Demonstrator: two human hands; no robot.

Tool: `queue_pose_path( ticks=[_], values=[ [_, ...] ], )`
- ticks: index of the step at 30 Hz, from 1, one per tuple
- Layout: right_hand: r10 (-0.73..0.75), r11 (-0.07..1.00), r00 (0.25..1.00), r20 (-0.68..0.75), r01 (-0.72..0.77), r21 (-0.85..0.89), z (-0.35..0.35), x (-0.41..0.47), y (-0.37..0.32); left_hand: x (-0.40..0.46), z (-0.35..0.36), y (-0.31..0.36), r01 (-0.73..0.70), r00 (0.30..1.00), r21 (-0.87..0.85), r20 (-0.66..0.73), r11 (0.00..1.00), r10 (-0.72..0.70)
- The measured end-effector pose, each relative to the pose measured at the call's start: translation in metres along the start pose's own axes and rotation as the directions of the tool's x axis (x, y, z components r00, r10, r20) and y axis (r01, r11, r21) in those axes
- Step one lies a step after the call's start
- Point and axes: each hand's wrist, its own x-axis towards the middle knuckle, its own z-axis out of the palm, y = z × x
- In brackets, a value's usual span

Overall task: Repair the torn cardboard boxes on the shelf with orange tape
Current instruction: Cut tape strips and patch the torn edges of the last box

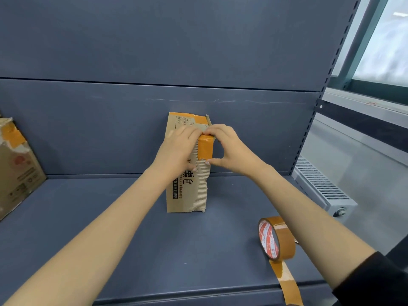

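At nine o'clock, a second cardboard box leans at the frame's left edge, patched with orange tape, its printed skin scuffed. From there the blue-grey shelf runs bare and matte toward the centre, smooth metal with a lipped front edge at six o'clock and an upright back panel behind.

Near the centre, slightly toward twelve o'clock, the torn cardboard box stands against the back panel, its outer paper stripped along the right side so the ribbed corrugation shows, the lower edge ragged. The left hand lies flat on its printed face, fingers straight and pressing. A glossy strip of orange tape wraps the box's upper right corner. The right hand touches that corner, forefinger on the top of the strip and thumb at its lower end, spread apart as they press.

At four o'clock, well apart from both hands, the tape roll stands on edge, a loose tail trailing over the shelf lip. At two o'clock a slotted upright bounds the shelf, with a window beyond.
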Motion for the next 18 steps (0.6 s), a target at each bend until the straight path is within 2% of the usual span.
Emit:
queue_pose_path(
  ticks=[3,7,12,18],
  values=[
    [0.006,1.0,0.999,0.043,-0.006,-0.005,-0.006,-0.004,0.0,0.001,-0.004,0.001,0.003,0.999,-0.127,-0.046,0.992,-0.009],
    [0.03,0.985,0.988,-0.153,-0.003,0.172,-0.005,-0.005,-0.002,-0.002,-0.004,0.002,-0.043,0.978,-0.271,-0.206,0.962,-0.015],
    [0.05,0.98,0.957,-0.286,0.009,0.199,0.007,0.0,-0.007,-0.006,0.008,0.004,-0.026,0.91,-0.298,-0.403,0.954,-0.101],
    [0.051,0.98,0.947,-0.317,0.013,0.198,0.009,0.001,-0.003,-0.001,0.012,0.012,0.0,0.892,-0.316,-0.428,0.949,-0.142]
  ],
)
